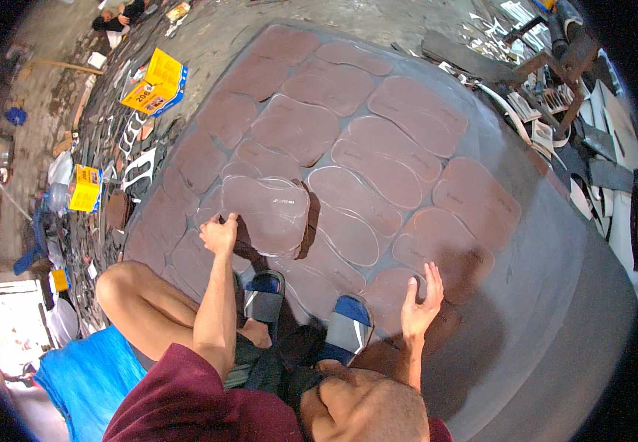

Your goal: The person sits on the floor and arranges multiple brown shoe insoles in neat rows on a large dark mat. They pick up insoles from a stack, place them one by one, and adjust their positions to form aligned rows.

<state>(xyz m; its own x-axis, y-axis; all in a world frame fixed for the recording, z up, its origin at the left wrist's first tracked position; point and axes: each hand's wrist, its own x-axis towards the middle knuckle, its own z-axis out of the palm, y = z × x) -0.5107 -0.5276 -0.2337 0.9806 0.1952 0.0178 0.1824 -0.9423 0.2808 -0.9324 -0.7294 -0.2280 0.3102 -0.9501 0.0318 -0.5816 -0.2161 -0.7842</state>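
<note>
Brown, foot-shaped shoe soles lie flat side by side over a large dark grey sheet. At the middle left a thicker pile of brown soles stands above the others, its layered edge showing on the right. My left hand is at the near left edge of this pile, fingers bent and pinching the rim of a sole; the fingertips are partly hidden. Over to the right my right hand is open, fingers stretched upward, beside a near sole. It holds nothing, and I cannot tell whether it touches the sheet.
My feet in grey and blue slides are at the sheet's near edge. Yellow and blue boxes and dark offcuts lie on the left. White scraps and a metal frame stand at the far right. Another person is at the far left.
</note>
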